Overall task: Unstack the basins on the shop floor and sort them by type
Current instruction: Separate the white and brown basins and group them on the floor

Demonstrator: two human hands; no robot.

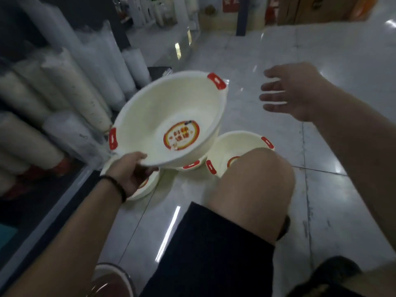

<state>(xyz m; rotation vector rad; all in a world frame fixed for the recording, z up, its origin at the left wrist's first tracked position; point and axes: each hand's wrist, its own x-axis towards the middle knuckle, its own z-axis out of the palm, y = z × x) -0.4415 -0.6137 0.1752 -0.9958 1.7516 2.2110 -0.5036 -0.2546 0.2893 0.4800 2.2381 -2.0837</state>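
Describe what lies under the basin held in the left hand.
Under the held basin, gripped by the left hand, show the edge of a near floor basin and a red-tabbed rim. Their bowls are mostly covered.

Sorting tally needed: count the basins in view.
4. Held basin in the left hand; left basin under that hand; middle basin mostly hidden beneath the held one; right basin behind the knee. More may be nested.

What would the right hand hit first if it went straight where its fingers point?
Probably the raised basin, held by the left hand, near its red handle tab. The open right hand points at it, though depth is unclear.
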